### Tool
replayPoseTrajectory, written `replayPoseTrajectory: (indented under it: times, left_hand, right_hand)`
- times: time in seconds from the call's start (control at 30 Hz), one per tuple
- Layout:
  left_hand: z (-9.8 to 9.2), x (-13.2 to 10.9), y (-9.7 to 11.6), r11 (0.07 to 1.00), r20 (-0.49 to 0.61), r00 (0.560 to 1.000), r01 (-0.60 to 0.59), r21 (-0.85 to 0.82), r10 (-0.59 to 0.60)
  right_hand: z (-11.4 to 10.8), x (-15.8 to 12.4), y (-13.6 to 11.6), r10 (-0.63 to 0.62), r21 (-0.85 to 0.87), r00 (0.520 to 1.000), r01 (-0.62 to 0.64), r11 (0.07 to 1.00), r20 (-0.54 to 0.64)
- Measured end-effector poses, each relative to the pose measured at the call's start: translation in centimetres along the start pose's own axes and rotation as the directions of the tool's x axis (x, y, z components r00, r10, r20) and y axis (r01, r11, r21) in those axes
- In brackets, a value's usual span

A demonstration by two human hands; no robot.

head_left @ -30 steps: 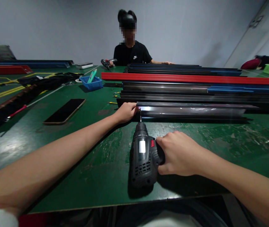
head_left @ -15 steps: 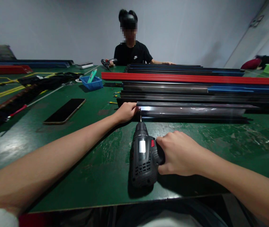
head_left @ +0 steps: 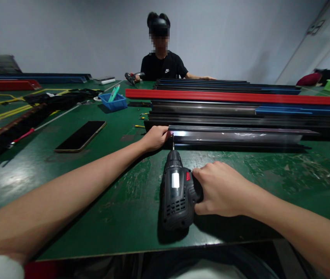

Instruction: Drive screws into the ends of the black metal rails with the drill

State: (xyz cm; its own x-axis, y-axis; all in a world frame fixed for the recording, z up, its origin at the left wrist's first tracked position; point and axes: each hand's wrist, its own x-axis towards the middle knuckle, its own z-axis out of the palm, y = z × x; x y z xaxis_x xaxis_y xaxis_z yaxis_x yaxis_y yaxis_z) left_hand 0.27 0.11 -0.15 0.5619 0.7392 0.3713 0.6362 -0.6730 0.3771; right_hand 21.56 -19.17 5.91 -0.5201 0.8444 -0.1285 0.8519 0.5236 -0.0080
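Observation:
My right hand [head_left: 221,188] is wrapped round the handle of a black cordless drill [head_left: 177,197], which lies low over the green table. The drill's bit points away from me and its tip meets the left end of a dark metal profile [head_left: 234,137], where a bright light spot shines. At that same end my left hand [head_left: 155,138] grips the profile, fingers closed on its edge; some of the fingers are hidden. The profile lies lengthwise, running off to the right.
More dark profiles and a red profile [head_left: 234,95] lie stacked behind. On the left are a phone [head_left: 80,136], a blue basket [head_left: 113,102] with a teal tool, and cables [head_left: 45,106]. Across the table [head_left: 118,224], a person [head_left: 162,66] holds another drill [head_left: 130,78].
Almost nothing differs. The whole view has shifted very slightly; both hands, the drill and the profile keep their places relative to each other.

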Motion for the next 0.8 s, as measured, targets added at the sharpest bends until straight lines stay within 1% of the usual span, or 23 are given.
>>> replayPoseTrajectory:
  times: [0.2,0.4,0.8]
  left_hand:
    - [-0.06,-0.05,0.15,1.0,0.009,1.0,0.02,-0.004,-0.02]
    - [-0.09,-0.02,0.18,1.0,0.007,1.0,0.013,-0.009,-0.012]
    - [-0.17,-0.09,0.18,1.0,0.004,1.0,0.006,-0.007,-0.006]
  right_hand:
    - [0.04,-0.09,0.03,0.006,0.0,1.0,-0.006,1.0,0.009]
    - [0.13,-0.06,-0.03,0.0,-0.002,1.0,-0.001,1.0,-0.005]
    - [-0.07,0.0,-0.02,0.011,0.002,1.0,-0.011,1.0,0.01]
